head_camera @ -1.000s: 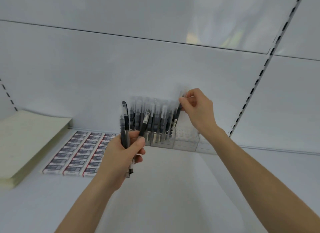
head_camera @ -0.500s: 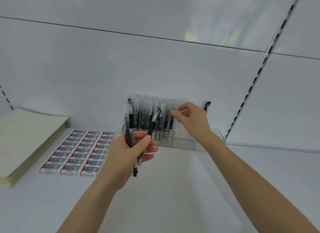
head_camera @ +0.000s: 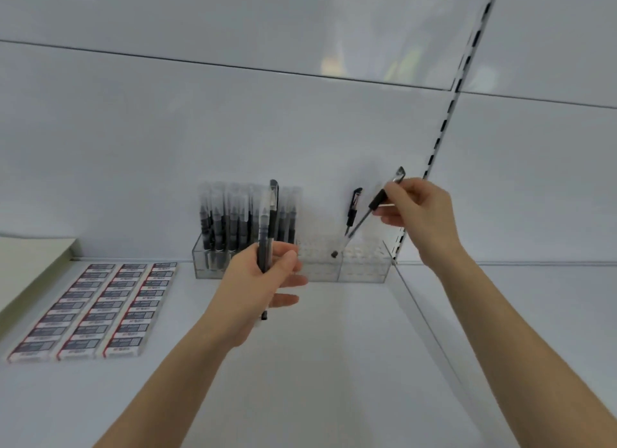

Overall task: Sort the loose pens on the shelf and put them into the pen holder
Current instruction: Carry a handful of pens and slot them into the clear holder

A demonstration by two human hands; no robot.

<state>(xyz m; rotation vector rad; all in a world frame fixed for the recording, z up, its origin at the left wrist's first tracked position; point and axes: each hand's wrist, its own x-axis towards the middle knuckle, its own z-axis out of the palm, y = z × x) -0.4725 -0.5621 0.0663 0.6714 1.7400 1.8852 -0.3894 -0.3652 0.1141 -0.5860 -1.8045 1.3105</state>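
Over clear pen holder (head_camera: 364, 274), tilted black-gripped pen (head_camera: 375, 200)

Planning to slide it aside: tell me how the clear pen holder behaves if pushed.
The pen holder looks like rigid clear plastic: probably stiff, light. Its pens crowd the left end, so it may swivel. Smooth shelf: likely slides easily.

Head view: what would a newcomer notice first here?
The right hand, at centre right, pinches a slim black-gripped clear pen tilted down toward the clear plastic pen holder. The left hand, centre, grips two more black pens upright in front of the holder's pen-packed left section. Rows of white boxed erasers lie at left.
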